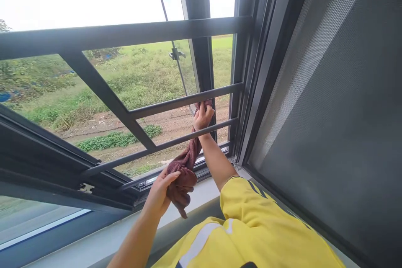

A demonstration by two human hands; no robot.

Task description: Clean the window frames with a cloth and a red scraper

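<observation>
At far left, a metal catch (86,188) sits on the dark frame, well apart from the hands. The left hand (161,188) has its fingers closed around the bunched lower part of a maroon cloth (182,176), inside the bars near the white sill (205,190). The cloth runs up and rightward to the right hand (203,118), whose fingers are closed on its upper end, pressing it by the dark upright post (202,65). The step in hand looks like wiping that post; the next stroke seems to call for firm pressure, with enough slack fed from the left. The lower rail (176,140) crosses before the right wrist and the upper rail (157,109) lies just above the fingers, leaving little room; the mesh panel (326,113) stands clear at right.
</observation>
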